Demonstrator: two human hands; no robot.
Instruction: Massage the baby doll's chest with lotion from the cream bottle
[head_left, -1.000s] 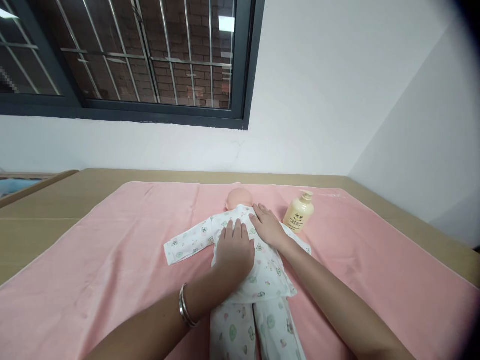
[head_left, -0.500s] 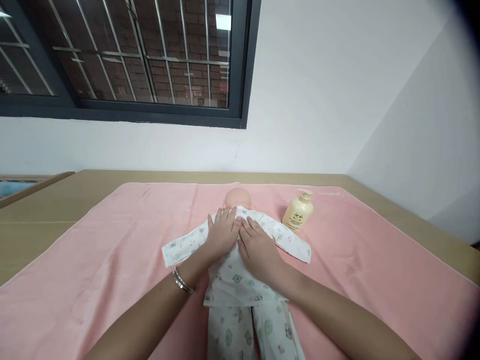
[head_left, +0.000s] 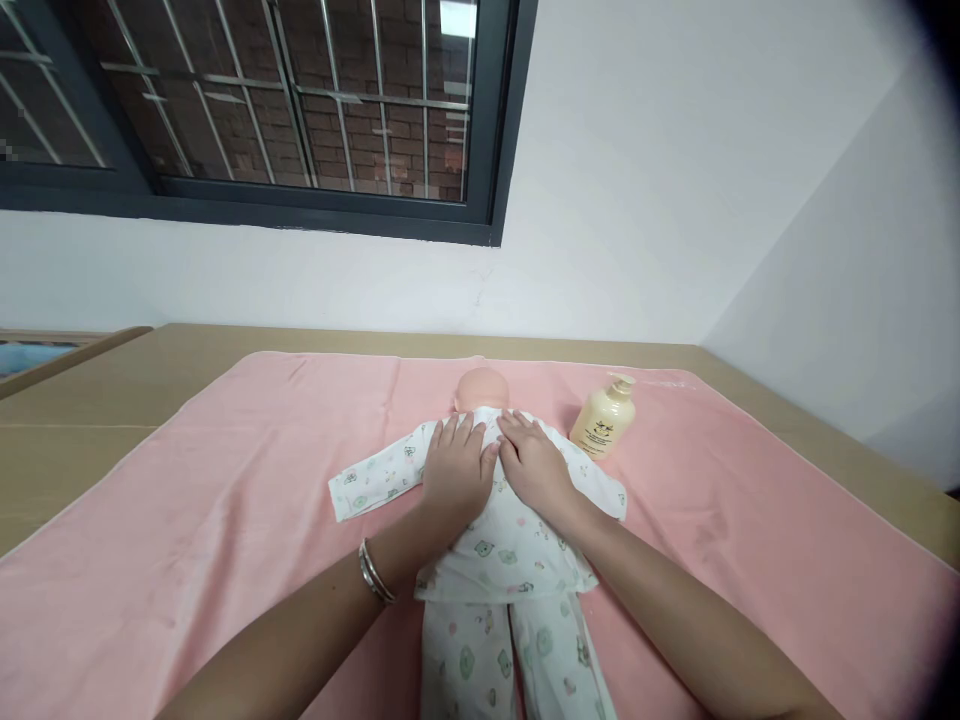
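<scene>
A baby doll (head_left: 482, 390) lies on a pink sheet, its bald head away from me and no face showing. It wears a white printed top (head_left: 510, 545) and matching trousers (head_left: 469, 650), with both sleeves spread outward. My left hand (head_left: 457, 465) rests flat on the left of its upper back, fingers pointing at the head. On the right of the upper back lies my right hand (head_left: 536, 465), also flat, its fingers stretched out. The two thumbs are close together near the middle. Two silver bangles (head_left: 373, 572) circle my left wrist.
A pale yellow pump bottle (head_left: 604, 418) stands beyond the right sleeve. The pink sheet (head_left: 187, 520) covers most of a wooden surface (head_left: 97, 450) set against a white wall. A dark-framed window (head_left: 322, 210) with bars is above.
My right hand has shifted up and a little to the right on the doll's back. The left hand sits slightly lower and further right. The view has tilted a little.
</scene>
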